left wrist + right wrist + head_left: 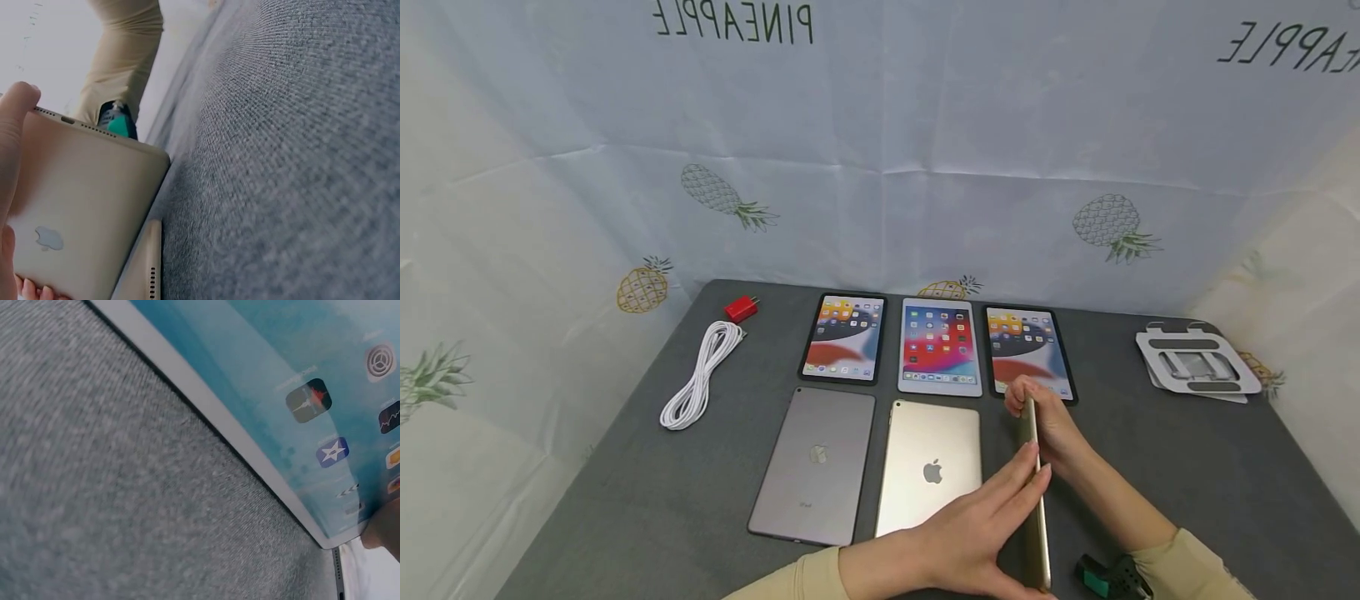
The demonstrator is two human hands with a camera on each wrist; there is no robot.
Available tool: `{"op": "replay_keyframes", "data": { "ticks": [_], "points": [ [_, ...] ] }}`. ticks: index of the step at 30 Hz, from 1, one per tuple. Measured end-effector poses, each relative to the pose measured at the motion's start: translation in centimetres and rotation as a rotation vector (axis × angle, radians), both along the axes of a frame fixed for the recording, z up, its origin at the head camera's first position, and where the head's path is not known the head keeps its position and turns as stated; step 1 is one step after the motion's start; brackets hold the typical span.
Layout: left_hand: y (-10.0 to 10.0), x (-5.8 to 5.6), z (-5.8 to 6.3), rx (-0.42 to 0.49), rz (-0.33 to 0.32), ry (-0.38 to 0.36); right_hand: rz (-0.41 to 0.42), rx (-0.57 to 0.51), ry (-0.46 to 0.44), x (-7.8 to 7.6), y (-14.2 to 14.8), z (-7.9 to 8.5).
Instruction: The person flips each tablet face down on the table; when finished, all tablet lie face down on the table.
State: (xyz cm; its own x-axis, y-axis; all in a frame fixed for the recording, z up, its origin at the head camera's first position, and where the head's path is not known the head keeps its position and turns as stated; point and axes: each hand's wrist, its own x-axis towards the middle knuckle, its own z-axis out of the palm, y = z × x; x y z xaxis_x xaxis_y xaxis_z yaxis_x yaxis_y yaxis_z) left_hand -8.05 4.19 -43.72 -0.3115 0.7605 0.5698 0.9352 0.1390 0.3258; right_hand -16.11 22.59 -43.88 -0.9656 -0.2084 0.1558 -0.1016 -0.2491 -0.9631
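Note:
A gold tablet (1037, 525) stands nearly upright on its long side, edge toward the head camera. My left hand (973, 529) holds it at the upper long edge and near end; its thumb (17, 103) lies over the edge with the port. At the far end my right hand (1047, 421) grips the tablet with curled fingers. Its gold back, with an apple logo (49, 239), shows in the left wrist view. The lit blue screen (262, 387) with white border faces the right wrist camera. Left of it lies another gold tablet (934, 467), face down.
A grey tablet (816, 467) lies face down at left. Behind are three lit tablets: left (844, 337), middle white (940, 346), right (1030, 346). A white cable (700, 379) and red charger (741, 308) lie far left, a folded silver stand (1198, 362) far right.

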Motion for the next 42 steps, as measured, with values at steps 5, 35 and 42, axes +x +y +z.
{"op": "replay_keyframes", "data": {
  "ticks": [5,35,42],
  "points": [
    [0.3,0.3,-0.4,-0.08,0.019,-0.002,0.017,-0.03,0.012,0.0,0.1,0.2],
    [1.2,1.8,-3.4,-0.458,0.083,-0.115,-0.184,0.601,0.158,3.6,5.0,2.6],
    [1.4,1.8,-3.2,-0.488,0.069,-0.082,-0.181,0.618,0.105,4.0,5.5,2.9]
  ]
}}
